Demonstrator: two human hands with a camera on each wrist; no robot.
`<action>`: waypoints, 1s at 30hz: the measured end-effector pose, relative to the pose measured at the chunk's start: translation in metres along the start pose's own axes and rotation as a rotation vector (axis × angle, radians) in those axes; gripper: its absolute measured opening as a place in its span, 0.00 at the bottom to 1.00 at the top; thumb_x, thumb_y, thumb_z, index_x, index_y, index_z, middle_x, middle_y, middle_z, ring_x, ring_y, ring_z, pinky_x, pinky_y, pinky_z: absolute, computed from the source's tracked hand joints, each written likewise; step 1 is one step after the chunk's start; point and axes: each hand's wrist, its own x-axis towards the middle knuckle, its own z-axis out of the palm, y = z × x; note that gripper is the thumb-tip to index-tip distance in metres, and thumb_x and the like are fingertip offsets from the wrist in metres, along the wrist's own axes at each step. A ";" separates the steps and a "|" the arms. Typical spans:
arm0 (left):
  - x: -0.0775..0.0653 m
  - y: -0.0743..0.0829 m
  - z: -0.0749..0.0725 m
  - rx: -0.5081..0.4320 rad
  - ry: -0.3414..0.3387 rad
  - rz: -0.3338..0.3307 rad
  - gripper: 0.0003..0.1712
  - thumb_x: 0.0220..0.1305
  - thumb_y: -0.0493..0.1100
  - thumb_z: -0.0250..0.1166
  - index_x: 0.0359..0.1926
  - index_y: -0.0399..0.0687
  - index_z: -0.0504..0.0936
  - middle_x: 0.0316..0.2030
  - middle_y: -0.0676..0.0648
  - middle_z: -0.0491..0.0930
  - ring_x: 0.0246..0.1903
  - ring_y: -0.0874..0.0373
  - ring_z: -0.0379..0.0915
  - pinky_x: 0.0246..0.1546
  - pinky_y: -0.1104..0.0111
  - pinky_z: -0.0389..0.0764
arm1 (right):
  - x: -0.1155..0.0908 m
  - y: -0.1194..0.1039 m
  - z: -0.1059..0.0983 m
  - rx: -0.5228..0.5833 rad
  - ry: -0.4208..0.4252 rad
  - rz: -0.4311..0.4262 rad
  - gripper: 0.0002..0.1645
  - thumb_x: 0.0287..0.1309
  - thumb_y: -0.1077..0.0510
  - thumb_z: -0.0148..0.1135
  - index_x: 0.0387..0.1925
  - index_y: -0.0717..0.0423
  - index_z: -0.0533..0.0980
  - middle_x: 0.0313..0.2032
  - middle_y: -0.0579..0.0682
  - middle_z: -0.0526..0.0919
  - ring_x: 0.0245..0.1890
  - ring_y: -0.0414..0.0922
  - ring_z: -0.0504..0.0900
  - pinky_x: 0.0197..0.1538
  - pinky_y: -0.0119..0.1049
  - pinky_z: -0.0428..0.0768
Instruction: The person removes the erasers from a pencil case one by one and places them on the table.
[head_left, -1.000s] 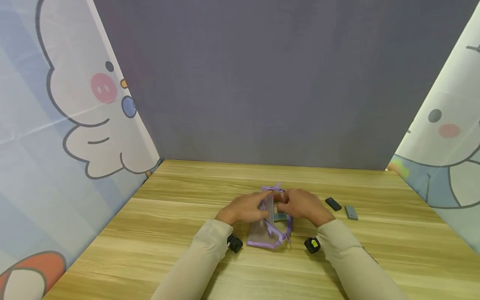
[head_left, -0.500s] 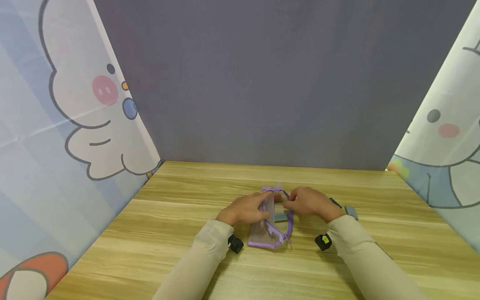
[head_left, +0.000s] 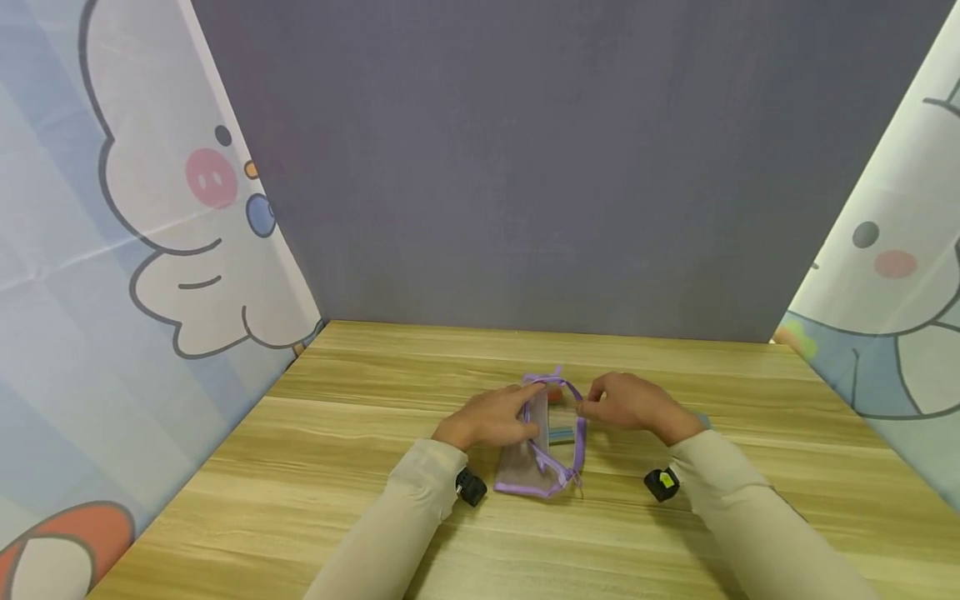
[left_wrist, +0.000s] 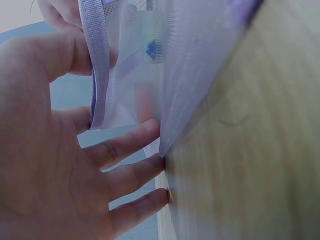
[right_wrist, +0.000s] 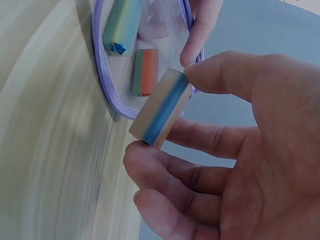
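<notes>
A purple-edged mesh zip pouch (head_left: 521, 467) lies unzipped on the table. My left hand (head_left: 491, 417) holds its left wall up, thumb and index finger hooked past the zip edge (left_wrist: 97, 65) and the other fingers against the outside. My right hand (head_left: 630, 402), at the pouch's right edge, pinches a beige eraser with a blue stripe (right_wrist: 160, 107) between thumb and fingers. Inside the pouch sit a green-yellow eraser (right_wrist: 122, 25) with a blue mark on its end and an orange-green eraser (right_wrist: 146, 72).
Right of the pouch, a small grey block (head_left: 702, 421) is mostly hidden behind my right wrist. A grey panel (head_left: 525, 167) stands along the back of the wooden table (head_left: 337, 483), and printed curtains (head_left: 172, 275) hang at the sides.
My right hand has moved right, from over the pouch's opening to its right edge. It now covers the small black block beside the grey one. My left hand stays in place.
</notes>
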 end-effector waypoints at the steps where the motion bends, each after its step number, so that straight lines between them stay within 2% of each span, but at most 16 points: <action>1: 0.000 0.000 0.000 0.001 0.000 0.000 0.45 0.60 0.55 0.59 0.78 0.71 0.55 0.67 0.48 0.71 0.56 0.53 0.74 0.50 0.55 0.77 | -0.001 0.000 -0.001 -0.003 0.002 0.005 0.16 0.65 0.43 0.61 0.38 0.52 0.83 0.36 0.45 0.83 0.30 0.43 0.78 0.34 0.42 0.77; 10: -0.003 -0.001 0.001 -0.018 0.001 -0.013 0.44 0.62 0.56 0.59 0.78 0.69 0.56 0.69 0.48 0.69 0.61 0.52 0.72 0.57 0.54 0.74 | -0.004 0.004 -0.003 -0.058 0.006 0.010 0.14 0.65 0.44 0.61 0.34 0.49 0.82 0.32 0.44 0.82 0.28 0.43 0.77 0.33 0.43 0.76; 18: -0.003 -0.001 0.002 -0.017 0.002 -0.008 0.46 0.60 0.57 0.60 0.78 0.73 0.54 0.67 0.47 0.71 0.59 0.50 0.73 0.53 0.53 0.76 | -0.012 0.006 -0.006 -0.060 0.009 0.024 0.15 0.65 0.43 0.62 0.37 0.50 0.82 0.34 0.44 0.82 0.30 0.43 0.77 0.34 0.44 0.76; 30: -0.002 0.000 0.001 -0.036 -0.013 -0.030 0.45 0.60 0.55 0.60 0.78 0.74 0.54 0.68 0.49 0.71 0.61 0.51 0.71 0.55 0.53 0.75 | -0.027 0.012 -0.009 -0.046 0.020 0.018 0.16 0.66 0.43 0.63 0.37 0.51 0.80 0.35 0.45 0.81 0.29 0.43 0.75 0.34 0.44 0.74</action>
